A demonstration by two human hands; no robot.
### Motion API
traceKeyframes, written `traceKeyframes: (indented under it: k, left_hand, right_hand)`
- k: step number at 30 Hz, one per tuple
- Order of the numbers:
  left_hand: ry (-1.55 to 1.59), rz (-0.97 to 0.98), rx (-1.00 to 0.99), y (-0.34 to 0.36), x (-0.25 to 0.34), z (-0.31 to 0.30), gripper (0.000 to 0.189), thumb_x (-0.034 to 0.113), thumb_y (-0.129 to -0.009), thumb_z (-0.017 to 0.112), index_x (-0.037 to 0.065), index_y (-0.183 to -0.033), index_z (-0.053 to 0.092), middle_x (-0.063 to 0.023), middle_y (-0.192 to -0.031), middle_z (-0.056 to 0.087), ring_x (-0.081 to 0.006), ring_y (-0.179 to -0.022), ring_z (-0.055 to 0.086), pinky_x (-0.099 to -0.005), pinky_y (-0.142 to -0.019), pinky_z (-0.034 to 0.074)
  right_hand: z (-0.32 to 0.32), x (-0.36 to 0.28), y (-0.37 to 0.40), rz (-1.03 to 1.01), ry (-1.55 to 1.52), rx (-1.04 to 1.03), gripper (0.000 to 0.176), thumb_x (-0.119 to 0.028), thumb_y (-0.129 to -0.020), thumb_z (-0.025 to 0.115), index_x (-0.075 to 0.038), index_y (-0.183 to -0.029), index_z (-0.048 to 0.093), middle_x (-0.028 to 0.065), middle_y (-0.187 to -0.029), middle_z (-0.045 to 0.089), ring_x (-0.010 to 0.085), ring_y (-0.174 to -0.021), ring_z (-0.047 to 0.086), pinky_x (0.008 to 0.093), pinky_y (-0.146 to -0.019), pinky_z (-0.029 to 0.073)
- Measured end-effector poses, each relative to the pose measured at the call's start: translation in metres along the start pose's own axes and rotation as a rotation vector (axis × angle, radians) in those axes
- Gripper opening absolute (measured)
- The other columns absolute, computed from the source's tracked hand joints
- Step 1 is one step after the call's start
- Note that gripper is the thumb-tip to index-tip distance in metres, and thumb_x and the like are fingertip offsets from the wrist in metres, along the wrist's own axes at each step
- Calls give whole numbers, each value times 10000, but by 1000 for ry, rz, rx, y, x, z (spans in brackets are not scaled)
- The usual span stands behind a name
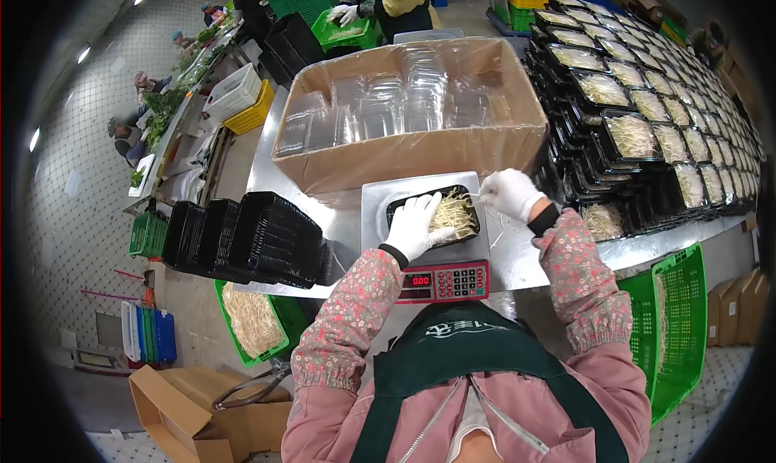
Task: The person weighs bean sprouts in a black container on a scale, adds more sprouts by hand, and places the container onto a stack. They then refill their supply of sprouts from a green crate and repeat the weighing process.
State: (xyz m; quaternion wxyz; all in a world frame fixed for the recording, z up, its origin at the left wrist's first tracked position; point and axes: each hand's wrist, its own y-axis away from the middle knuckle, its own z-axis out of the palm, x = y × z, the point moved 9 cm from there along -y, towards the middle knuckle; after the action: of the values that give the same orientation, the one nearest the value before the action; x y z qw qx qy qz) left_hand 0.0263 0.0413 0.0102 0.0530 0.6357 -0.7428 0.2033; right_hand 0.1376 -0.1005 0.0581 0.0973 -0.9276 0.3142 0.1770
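White gloves (419, 224) cover the left hand (414, 227) and right hand (509, 194), meeting black cuffs (546, 219) at the wrists. Flower-printed oversleeves (347, 313), gathered near the elbows, overlap a dusty-pink jacket (610, 398) with a pale zip (511, 424). The dark green apron (449, 366) has broad shoulder straps (584, 402) and white lettering (469, 327) across its front.

glossy plastic tray (463, 237), smooth metal scale plate (374, 212), shiny transparent plastic stacks (427, 91), cardboard box (404, 160), shiny metal table (525, 267)

Reads 0.00 in red digits on the scale display (420, 281); runs in white characters across the green apron (465, 352), too skewed to make out fully.
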Motion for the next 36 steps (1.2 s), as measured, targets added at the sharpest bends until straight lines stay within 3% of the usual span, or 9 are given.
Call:
traceKeyframes:
  k: [8, 11, 14, 18, 22, 25, 29, 31, 36]
  left_hand:
    - [317, -205, 189, 39, -20, -20, 565, 306, -817, 741, 8, -1272, 587, -191, -1272, 603, -324, -1211, 552, -414, -1063, 410]
    - [439, -271, 311, 47, -25, -27, 490, 224, -842, 732, 22, -1270, 604, -181, -1275, 614, -309, -1213, 566, -388, -1061, 425]
    - [569, -356, 376, 59, -32, -28, 509, 177, -858, 724, 20, -1318, 573, -171, -1306, 603, -282, -1231, 563, -361, -1060, 426]
    - [758, -413, 425, 75, -37, -33, 556, 98, -883, 696, 12, -1396, 498, -175, -1383, 552, -230, -1292, 512, -331, -1092, 387]
    - [669, -440, 469, 87, -43, -50, 525, 101, -950, 587, 2, -1443, 432, -172, -1454, 485, -263, -1356, 449, -349, -1131, 333]
    - [535, -435, 442, 97, -44, -46, 528, 144, -981, 519, 24, -1477, 385, -169, -1504, 423, -304, -1423, 348, -386, -1170, 261]
    - [401, -406, 419, 106, -32, -36, 563, 170, -963, 550, 28, -1477, 373, -199, -1499, 410, -391, -1435, 296, -442, -1171, 254]
    - [461, -470, 436, 113, -46, -25, 574, 164, -954, 564, 26, -1477, 372, -199, -1503, 404, -386, -1439, 290, -442, -1170, 253]
    - [593, -515, 343, 113, -46, -23, 847, 206, -860, 717, 12, -1530, 235, -204, -1583, 243, -297, -1489, 185, -387, -1204, 166]
  right_hand:
    - [-28, -35, -2, -36, -649, 122, 109, -46, -847, 741, 16, -931, 713, 66, -887, 688, 120, -835, 656, 271, -741, 537]
    - [9, -68, -9, -263, -608, 251, 139, -140, -820, 744, -64, -935, 726, 96, -852, 688, 237, -765, 668, 327, -739, 530]
    - [51, -76, -15, -295, -182, 119, 198, -203, -784, 751, -107, -954, 721, 100, -967, 685, 307, -948, 640, 400, -852, 508]
    - [35, -54, -8, -212, -296, 80, 313, -200, -767, 786, -99, -1055, 714, 106, -1089, 656, 290, -1101, 590, 391, -971, 473]
    - [16, -43, 15, 11, -511, -96, 408, -270, -754, 831, -89, -1100, 716, 66, -842, 681, 178, -748, 670, 297, -710, 542]
    - [24, -71, 34, -250, -184, -43, 401, -354, -759, 808, -127, -1077, 719, 80, -823, 680, 261, -792, 667, 364, -733, 536]
    - [43, -52, 29, -255, -284, 27, 208, -252, -815, 754, -117, -973, 742, 78, -831, 692, 267, -774, 671, 365, -740, 541]
    - [27, -36, 30, 16, -862, -25, 114, -84, -845, 747, -16, -935, 732, 88, -912, 740, 130, -827, 693, 277, -750, 550]
    - [17, -55, 9, 63, -1185, -5, 137, -40, -854, 735, 25, -975, 729, 88, -947, 731, 121, -885, 667, 271, -824, 531]
